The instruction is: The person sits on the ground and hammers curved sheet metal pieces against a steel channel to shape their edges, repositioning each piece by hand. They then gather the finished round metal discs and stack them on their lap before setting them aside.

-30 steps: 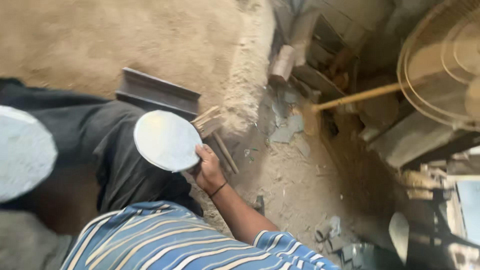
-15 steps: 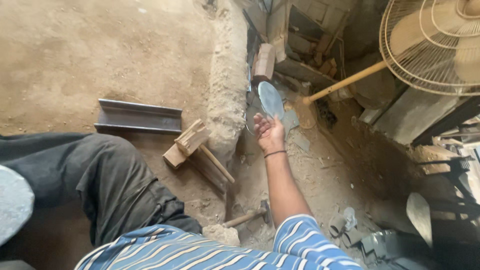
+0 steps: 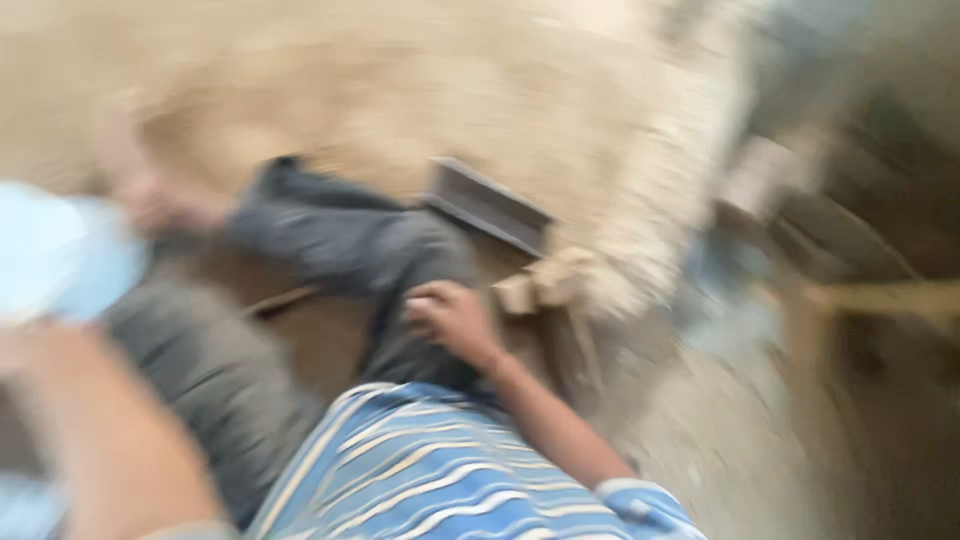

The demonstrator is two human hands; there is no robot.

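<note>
Head view, heavily motion-blurred; fine detail cannot be made out.

Right hand: rests with fingers curled loosely at the person's dark grey trouser leg, beside the wooden block. It holds nothing that can be made out. The forearm runs down and to the right into a blue-and-white striped sleeve.

Left hand: a blurred forearm fills the lower left corner. The hand itself cannot be separated from the blur, so whether it is open or closed cannot be told. Just above it, at the left edge, lies a pale bluish round shape, possibly a disc; contact between it and the hand cannot be confirmed.

Surroundings: a dark steel angle section lies on the sandy floor, just beyond the knee and touching or just beside the wooden block. A foot shows at the far end of the leg. The right side is dark clutter, indistinct.
</note>
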